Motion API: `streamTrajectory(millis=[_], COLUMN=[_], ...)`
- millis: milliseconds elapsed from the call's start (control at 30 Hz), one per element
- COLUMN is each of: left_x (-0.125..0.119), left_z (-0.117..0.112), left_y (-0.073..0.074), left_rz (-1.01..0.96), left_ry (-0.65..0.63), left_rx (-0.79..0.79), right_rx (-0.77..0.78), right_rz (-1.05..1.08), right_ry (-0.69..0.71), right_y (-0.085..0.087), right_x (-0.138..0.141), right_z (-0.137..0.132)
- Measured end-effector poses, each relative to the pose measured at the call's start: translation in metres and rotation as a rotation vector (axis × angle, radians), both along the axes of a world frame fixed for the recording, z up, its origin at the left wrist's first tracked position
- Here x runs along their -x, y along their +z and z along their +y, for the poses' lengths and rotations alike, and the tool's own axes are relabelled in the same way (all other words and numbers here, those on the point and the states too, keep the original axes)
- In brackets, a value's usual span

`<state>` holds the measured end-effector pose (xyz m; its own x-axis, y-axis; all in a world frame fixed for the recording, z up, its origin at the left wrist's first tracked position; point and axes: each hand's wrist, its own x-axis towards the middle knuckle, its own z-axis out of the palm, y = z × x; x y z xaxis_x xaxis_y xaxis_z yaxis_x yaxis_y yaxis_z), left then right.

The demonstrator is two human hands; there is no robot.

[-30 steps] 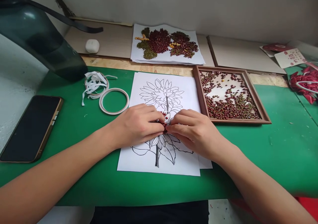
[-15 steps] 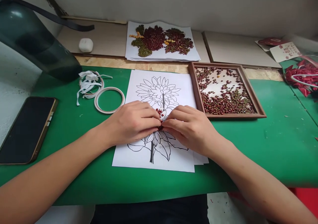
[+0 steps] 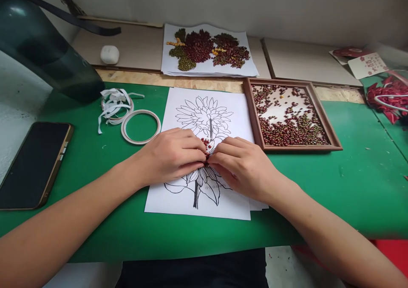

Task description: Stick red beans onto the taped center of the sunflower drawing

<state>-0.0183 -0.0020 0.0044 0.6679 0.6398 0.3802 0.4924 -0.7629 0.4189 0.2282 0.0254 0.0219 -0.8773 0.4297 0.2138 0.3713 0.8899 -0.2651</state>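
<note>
A white sheet with a printed flower outline (image 3: 204,113) lies on the green table, with more sheets under it. At its middle is a small cluster of red beans (image 3: 206,143). My left hand (image 3: 174,154) rests on the drawing from the left, fingertips pinched together at the cluster. From the right, my right hand (image 3: 244,162) meets it with fingers bent and closed at the same spot. The fingertips almost touch, and whatever is between them is too small or hidden to make out. The lower flower is partly covered by both hands.
A brown framed tray (image 3: 336,145) of red and green beans stands to the right. On the left are a tape roll (image 3: 141,142), peeled white strips (image 3: 114,103), a phone (image 3: 35,164) and a dark bottle (image 3: 47,49). Behind lies a finished-looking bean picture (image 3: 199,47); a white case (image 3: 110,55) sits nearby.
Both hands stay at the bean cluster with only tiny finger shifts. The whole view has moved very slightly.
</note>
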Motion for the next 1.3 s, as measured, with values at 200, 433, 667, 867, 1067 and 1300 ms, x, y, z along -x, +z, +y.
streamTrajectory(millis=[200,433,667,867,1067,1300], left_x=[0.0002,-0.0019,-0.0049,-0.0016,-0.0005,-0.0001], left_z=[0.0005,-0.002,-0.0036,-0.0022,-0.0014,-0.0015], left_y=[0.0004,0.0022,0.004,0.0025,0.001,0.002], left_rz=[-0.007,0.047,0.079,0.069,0.075,0.052], left_ry=[-0.007,0.009,0.032,0.038,0.032,-0.002], left_rx=[0.011,0.032,0.035,0.066,0.074,0.005], right_rx=[0.066,0.163,0.271,0.203,0.108,0.14], right_rz=[0.039,0.055,0.088,0.046,0.053,0.146], right_ry=[-0.02,-0.02,0.009,0.045,0.054,0.099], right_y=[-0.0031,-0.0005,0.0035,0.0035,0.0006,0.0047], right_x=[0.0001,0.0002,-0.0029,-0.0055,-0.0037,-0.0075], right_z=[0.0005,0.001,0.0047,0.0077,0.0078,0.0081])
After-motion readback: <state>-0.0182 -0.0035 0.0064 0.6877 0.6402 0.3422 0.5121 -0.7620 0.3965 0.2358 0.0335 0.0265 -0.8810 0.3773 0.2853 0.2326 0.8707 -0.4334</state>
